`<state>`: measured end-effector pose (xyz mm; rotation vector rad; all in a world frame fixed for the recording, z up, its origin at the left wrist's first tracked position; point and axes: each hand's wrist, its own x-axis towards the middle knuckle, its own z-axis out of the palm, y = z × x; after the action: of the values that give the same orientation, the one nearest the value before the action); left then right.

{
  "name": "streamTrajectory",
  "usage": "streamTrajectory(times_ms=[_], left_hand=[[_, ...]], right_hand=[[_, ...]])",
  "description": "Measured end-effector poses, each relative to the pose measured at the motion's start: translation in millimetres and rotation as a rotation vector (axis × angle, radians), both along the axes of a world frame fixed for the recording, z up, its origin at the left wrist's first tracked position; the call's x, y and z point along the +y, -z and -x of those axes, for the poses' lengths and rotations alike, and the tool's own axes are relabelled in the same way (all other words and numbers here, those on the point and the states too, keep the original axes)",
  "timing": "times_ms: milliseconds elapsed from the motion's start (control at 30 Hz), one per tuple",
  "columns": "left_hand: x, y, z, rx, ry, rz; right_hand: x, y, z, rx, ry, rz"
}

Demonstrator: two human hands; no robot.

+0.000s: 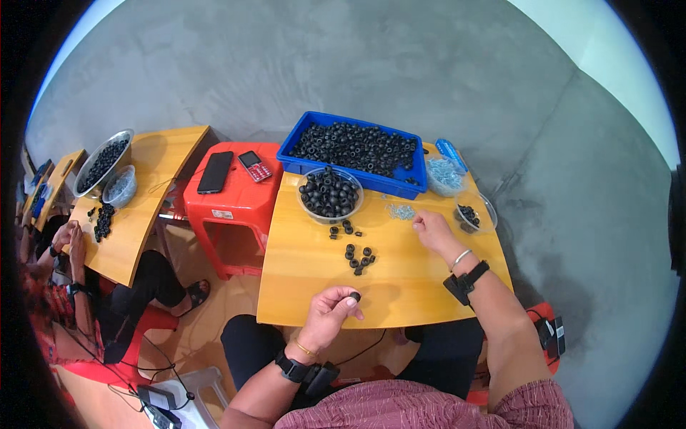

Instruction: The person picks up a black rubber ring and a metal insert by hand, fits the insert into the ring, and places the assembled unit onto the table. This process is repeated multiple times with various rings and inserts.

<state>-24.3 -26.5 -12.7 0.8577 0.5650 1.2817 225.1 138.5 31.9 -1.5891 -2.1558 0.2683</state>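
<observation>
Near the table's front edge, my left hand (pixel 331 314) pinches a small black ring-shaped piece (pixel 354 296) between thumb and finger. Farther up on the right, my right hand (pixel 433 230) is closed at the fingertips beside a small heap of thin silvery metal pieces (pixel 401 211). Whatever its fingers hold, if anything, is hidden. Several loose black pieces (pixel 359 259) lie on the tabletop between my hands and a clear round tub (pixel 329 193) heaped with larger black round pieces.
A blue tray (pixel 293 140) of black pieces stands at the back of the yellow table (pixel 300 286). Right of it are a tub of silvery pieces (pixel 446 176) and a clear tub (pixel 489 213) with few black pieces. Two phones lie on a red stool (pixel 230 197); a co-worker's hands (pixel 70 237) are left.
</observation>
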Motion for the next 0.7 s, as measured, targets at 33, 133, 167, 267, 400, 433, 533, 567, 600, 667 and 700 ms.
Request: streamTrajectory(times_ms=[33,133,167,267,400,433,533,567,600,667,700], left_hand=[[1.2,0.1,0.7,-0.047,0.003,0.015],[2.9,0.9,4.7,-0.101,0.031,0.045],[2.3,-0.9,5.7,-0.103,0.029,0.051],[2.6,-4.8,5.9,-0.087,0.061,0.098],[3.1,-1.3,5.5,-0.134,0.092,0.126],[2.8,-0.4,6.5,-0.144,0.101,0.126],[2.0,-1.6,8.3,-0.136,0.123,0.121],[2.6,-2.2,7.2,-0.138,0.126,0.121],[2.4,-2.4,6.6,-0.130,0.118,0.129],[3.6,-2.2,6.2,-0.122,0.112,0.138],[5.0,-1.4,7.1,-0.130,0.118,0.131]], right_hand=[[5.0,-1.8,3.7,-0.002,0.002,0.004],[11.9,-8.6,20.4,-0.057,-0.009,0.021],[13.2,-10.0,26.0,-0.090,-0.018,0.039],[14.1,-10.2,35.4,-0.180,-0.028,0.056],[18.2,-3.3,32.5,-0.302,-0.071,0.001],[14.9,-4.0,34.0,-0.302,-0.074,0.003],[-2.1,-6.3,32.1,-0.424,-0.080,0.034],[-6.6,-4.8,28.9,-0.378,-0.132,0.042],[-11.7,-3.6,26.9,-0.330,-0.185,0.051],[-20.6,-2.8,24.2,-0.269,-0.227,0.010],[-25.1,-2.5,22.6,-0.208,-0.269,-0.029]])
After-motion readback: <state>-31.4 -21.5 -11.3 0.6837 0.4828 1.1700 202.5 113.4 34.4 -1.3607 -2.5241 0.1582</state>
